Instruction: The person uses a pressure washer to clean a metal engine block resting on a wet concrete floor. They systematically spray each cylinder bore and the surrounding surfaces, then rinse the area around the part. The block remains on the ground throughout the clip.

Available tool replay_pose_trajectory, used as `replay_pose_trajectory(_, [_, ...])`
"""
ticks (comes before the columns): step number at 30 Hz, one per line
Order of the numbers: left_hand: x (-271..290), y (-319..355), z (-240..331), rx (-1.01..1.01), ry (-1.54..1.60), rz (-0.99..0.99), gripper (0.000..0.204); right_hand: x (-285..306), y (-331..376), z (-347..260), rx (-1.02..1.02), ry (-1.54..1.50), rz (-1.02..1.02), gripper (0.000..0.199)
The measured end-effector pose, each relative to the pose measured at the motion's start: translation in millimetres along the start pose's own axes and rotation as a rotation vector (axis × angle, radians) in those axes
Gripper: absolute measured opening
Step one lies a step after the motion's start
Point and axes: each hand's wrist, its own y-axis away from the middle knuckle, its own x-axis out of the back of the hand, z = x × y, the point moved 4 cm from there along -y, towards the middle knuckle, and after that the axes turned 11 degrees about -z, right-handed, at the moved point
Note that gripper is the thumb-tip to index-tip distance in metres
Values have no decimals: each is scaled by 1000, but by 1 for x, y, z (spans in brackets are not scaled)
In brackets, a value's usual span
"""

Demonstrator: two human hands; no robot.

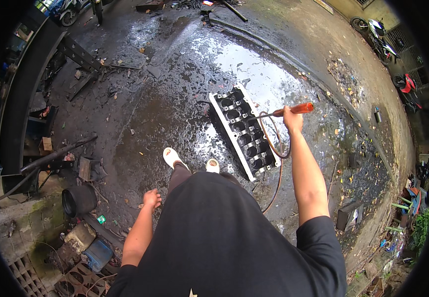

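Observation:
An engine block (244, 132) lies on the wet ground ahead of me, slightly to the right, its row of dark round bores facing up between pale metal edges. My right hand (292, 120) is closed around an orange-handled wand (301, 108) at the block's right side. Its thin dark rod reaches left over the bores; whether the tip touches metal I cannot tell. A thin reddish-brown hose (277, 185) loops beside the block below this hand, and its joint with the wand is unclear. My left hand (152, 199) hangs low by my left leg, fingers curled, with nothing visible in them.
My feet in pale clogs (174, 157) stand just left of the block. At left are a dark steel beam (19, 99), a black round container (79, 200) and a blue jerrycan (98, 254). A dark box (350, 216) sits at right; parked motorcycles (380, 39) stand far right.

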Motion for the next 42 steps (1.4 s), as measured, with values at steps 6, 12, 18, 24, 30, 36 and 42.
replay_pose_trajectory(6, [1,-1,-1,-3,8,-8,25,0,3,1,11,-14,17,47])
replay_pose_trajectory(12, [3,-4,-6,7,-2,-18,24,-2,3,6,-4,-28,5,46])
replay_pose_trajectory(18, [1,-4,-9,-1,-7,-10,24,-20,8,7,34,-93,-238,35])
replay_pose_trajectory(24, [-7,-26,4,-262,-518,29,28,-57,60,35,175,-345,-342,40])
replay_pose_trajectory(30, [-41,-21,86,-404,-712,151,26,-66,166,49,291,-421,-59,33])
replay_pose_trajectory(36, [-103,-21,203,-646,-979,-110,28,-43,265,3,165,-451,36,30])
replay_pose_trajectory(42, [-244,-5,264,-653,-943,-795,35,-53,300,-74,36,-406,94,28])
